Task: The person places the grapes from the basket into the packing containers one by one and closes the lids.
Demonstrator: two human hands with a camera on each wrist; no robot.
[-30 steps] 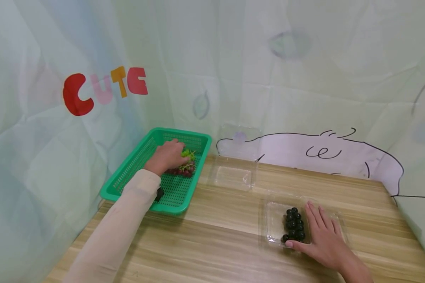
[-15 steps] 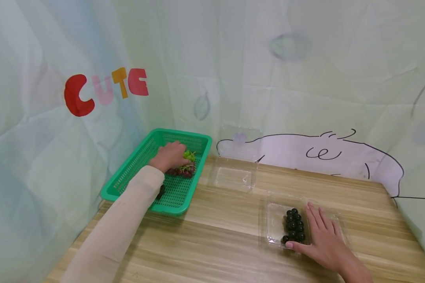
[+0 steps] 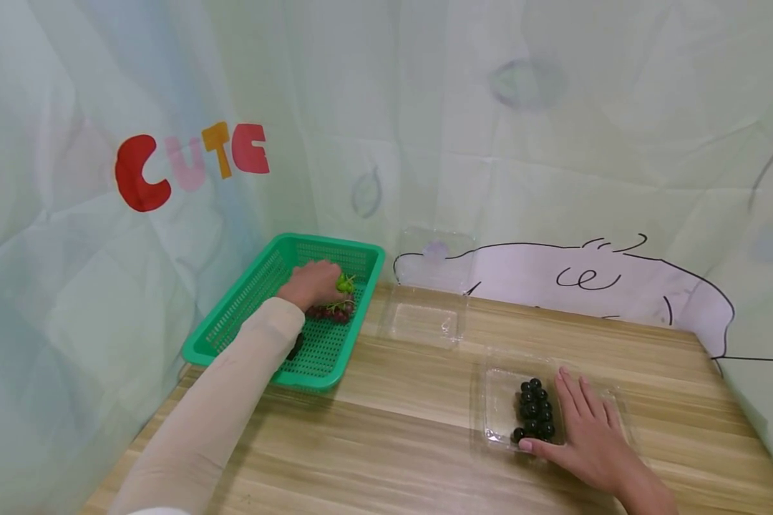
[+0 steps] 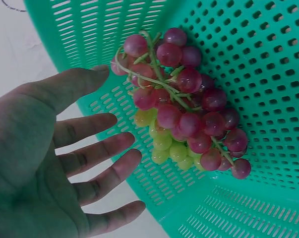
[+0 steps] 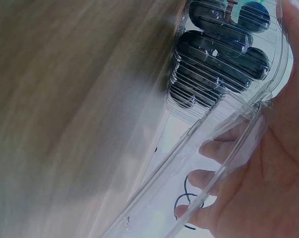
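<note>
Red grapes (image 4: 189,109) lie in the basket (image 3: 309,384), near its right edge, with green grapes (image 4: 176,151) partly beneath them. I judge the bunch light, its stems springy, its berries smooth, slippery and easily bruised or pulled off; the main stem, uppermost, is where I would take hold, with a light pinch. My left hand (image 3: 314,281) is beside them, thumb and fingers apart, gripping nothing. In the head view its fingertips are out of sight. I cannot tell how much of the green bunch is covered. A dark item (image 3: 295,347), half behind the sleeve (image 3: 258,350), I cannot identify.

On the worktop (image 3: 386,443), towards its right edge, black grapes (image 3: 533,409) lie in a clear box (image 3: 499,411). My right hand (image 3: 589,436) rests along the box, fingers extended, hiding part of it. A second box (image 3: 425,322) stands near the worktop's far edge; its transparent outline is hard to trace.
</note>
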